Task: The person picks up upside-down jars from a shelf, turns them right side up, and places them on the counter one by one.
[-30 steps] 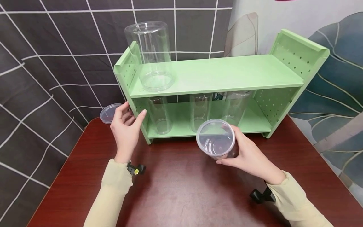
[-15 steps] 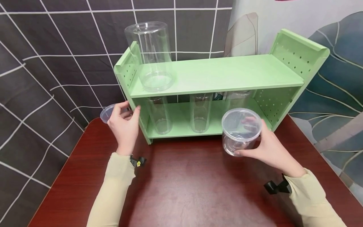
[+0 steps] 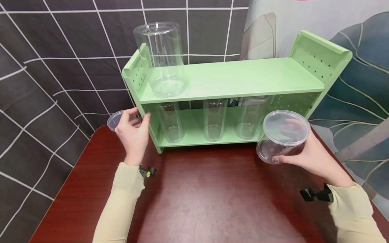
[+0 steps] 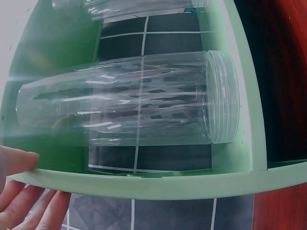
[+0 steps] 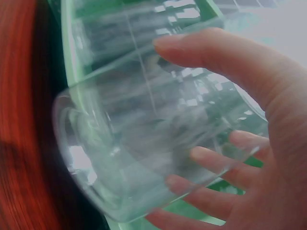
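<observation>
My left hand (image 3: 132,135) grips the left side panel of a green two-tier shelf rack (image 3: 237,79). In the left wrist view the thumb lies on one side of the panel edge (image 4: 168,186) and the fingers on the other. Over at the right end, my right hand (image 3: 316,158) holds a clear plastic jar (image 3: 282,130) with a translucent round top, upright before the lower tier. The right wrist view has thumb and spread fingers around this jar (image 5: 124,143). Three tall clear jars stand on the lower shelf: left (image 3: 171,125), middle (image 3: 214,121) and right (image 3: 250,123).
A larger clear jar (image 3: 165,60) stands at the left of the upper shelf. Partly hidden behind my left hand is a clear round lid-like piece (image 3: 114,120). The rack stands on a reddish-brown table (image 3: 206,202), with a dark gridded cloth (image 3: 76,44) behind it.
My right hand has carried the jar rightward, from in front of the rack's middle to its right end. The left hand's thumb has come closer to the side panel and has otherwise hardly moved.
</observation>
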The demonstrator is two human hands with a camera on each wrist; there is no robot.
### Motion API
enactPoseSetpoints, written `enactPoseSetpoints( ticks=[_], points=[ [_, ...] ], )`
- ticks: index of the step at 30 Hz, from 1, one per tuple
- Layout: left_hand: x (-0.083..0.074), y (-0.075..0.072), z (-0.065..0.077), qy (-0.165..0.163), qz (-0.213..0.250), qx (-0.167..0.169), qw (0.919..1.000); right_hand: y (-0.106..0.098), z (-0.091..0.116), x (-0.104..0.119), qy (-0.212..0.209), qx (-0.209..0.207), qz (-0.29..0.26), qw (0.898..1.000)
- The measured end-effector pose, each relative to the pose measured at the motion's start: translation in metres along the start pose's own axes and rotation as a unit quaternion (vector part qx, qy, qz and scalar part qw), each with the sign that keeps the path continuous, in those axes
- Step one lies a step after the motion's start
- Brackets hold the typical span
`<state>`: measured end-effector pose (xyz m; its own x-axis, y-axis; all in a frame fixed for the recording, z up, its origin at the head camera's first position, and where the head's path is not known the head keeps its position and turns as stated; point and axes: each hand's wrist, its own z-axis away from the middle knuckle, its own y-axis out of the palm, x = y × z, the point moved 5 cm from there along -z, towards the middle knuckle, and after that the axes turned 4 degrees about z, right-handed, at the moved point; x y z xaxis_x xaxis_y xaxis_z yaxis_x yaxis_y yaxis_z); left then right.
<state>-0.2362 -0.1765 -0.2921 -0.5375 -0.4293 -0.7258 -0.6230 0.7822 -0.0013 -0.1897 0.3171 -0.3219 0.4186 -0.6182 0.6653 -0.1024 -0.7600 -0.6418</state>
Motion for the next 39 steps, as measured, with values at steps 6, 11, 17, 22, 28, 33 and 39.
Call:
enactPoseSetpoints(
  ticks=[6, 11, 17, 22, 28, 33, 39],
  points=[
    [0.002, 0.0, -0.001, 0.004, -0.012, -0.002, 0.9999, -0.019, 0.011, -0.025, 0.024, 0.002, -0.014, 1.0],
    [0.002, 0.0, -0.001, 0.001, -0.013, -0.004, 0.9999, -0.034, 0.02, -0.045, 0.053, -0.011, -0.009, 0.999],
    [0.002, 0.0, -0.001, 0.0, -0.014, -0.005, 0.9999, -0.04, 0.029, -0.069, 0.072, -0.03, -0.008, 0.997],
    [0.003, 0.0, 0.0, 0.0, -0.014, -0.003, 0.9999, -0.041, 0.034, -0.082, 0.073, -0.034, -0.005, 0.997],
    [0.003, -0.001, 0.0, -0.001, -0.015, -0.005, 0.9999, -0.038, 0.04, -0.094, 0.088, -0.03, -0.001, 0.996],
    [0.002, 0.0, -0.001, -0.003, -0.014, -0.004, 0.9999, -0.036, 0.044, -0.1, 0.091, -0.031, -0.002, 0.995],
    [0.002, 0.0, -0.001, -0.002, -0.013, -0.004, 0.9999, -0.038, 0.048, -0.107, 0.096, -0.029, -0.004, 0.995]
  ],
)
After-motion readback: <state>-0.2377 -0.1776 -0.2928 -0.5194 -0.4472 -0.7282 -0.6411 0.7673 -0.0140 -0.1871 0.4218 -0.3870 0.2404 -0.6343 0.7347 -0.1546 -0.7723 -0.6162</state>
